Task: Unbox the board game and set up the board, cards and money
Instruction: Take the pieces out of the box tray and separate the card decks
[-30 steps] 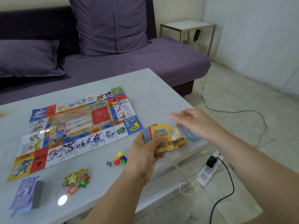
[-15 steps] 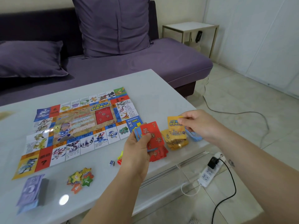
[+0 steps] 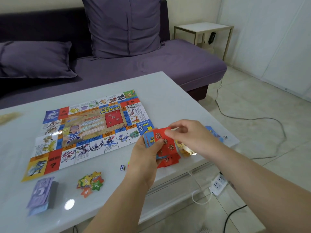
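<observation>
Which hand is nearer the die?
Left. The left hand, gripping the card stack, sits just right of the die; the right hand is farther right, pinching the red card.

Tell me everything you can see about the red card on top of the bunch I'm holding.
The red card looks like thin glossy paper, printed with Chinese characters and a question mark. It faces up, tilted, on top of the fanned cards that the left hand grips, thumb pressing its lower left. The right hand pinches its upper right corner. More red cards lie on the table beneath it.
</observation>
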The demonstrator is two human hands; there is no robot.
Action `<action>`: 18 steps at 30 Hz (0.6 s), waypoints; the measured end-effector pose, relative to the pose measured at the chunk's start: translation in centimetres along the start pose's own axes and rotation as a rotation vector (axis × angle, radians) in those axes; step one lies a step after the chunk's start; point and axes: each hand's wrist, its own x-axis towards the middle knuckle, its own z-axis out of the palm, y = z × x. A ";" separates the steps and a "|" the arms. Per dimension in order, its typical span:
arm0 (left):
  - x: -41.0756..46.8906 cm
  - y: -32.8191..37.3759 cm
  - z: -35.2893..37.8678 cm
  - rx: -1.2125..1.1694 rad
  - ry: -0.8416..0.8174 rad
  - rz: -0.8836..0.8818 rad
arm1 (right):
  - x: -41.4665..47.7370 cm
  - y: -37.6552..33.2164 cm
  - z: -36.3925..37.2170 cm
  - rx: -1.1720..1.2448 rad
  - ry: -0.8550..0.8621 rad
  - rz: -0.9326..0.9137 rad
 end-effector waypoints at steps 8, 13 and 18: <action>-0.9 2.3 -2.1 -0.054 -0.003 0.042 | 1.1 0.2 1.6 0.207 0.043 0.038; -0.9 3.0 -3.7 0.027 0.048 0.107 | 1.1 0.5 2.4 -0.079 0.021 0.018; -1.1 2.5 -3.3 0.051 0.031 0.098 | 0.5 0.0 3.0 -0.243 0.153 -0.066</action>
